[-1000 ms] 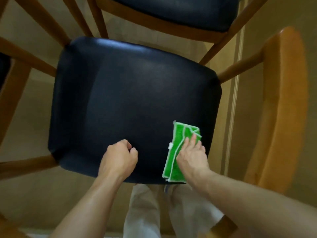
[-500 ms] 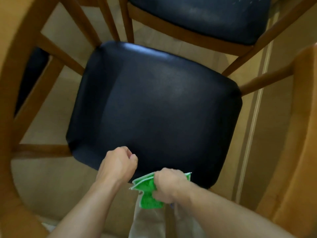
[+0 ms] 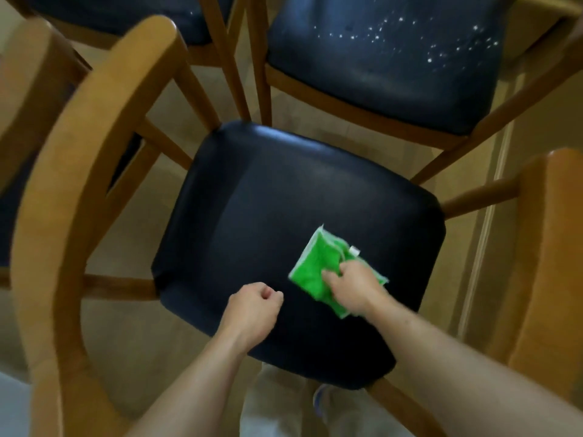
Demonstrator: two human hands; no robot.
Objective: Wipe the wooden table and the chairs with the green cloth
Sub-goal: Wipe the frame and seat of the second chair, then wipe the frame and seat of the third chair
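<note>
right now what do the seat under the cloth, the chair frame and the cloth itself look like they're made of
Seat: dark, smooth upholstery, probably leather or vinyl, given the soft sheen along its far edge.
Chair frame: wood with a warm orange-brown finish; the grain is blurred.
Green cloth: fuzzy textile, likely microfibre, with white stitched edging and a small tag, gripped by the right hand.

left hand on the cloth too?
No, the left hand is curled beside it holding nothing; only the right hand grips the cloth on the seat.
</note>
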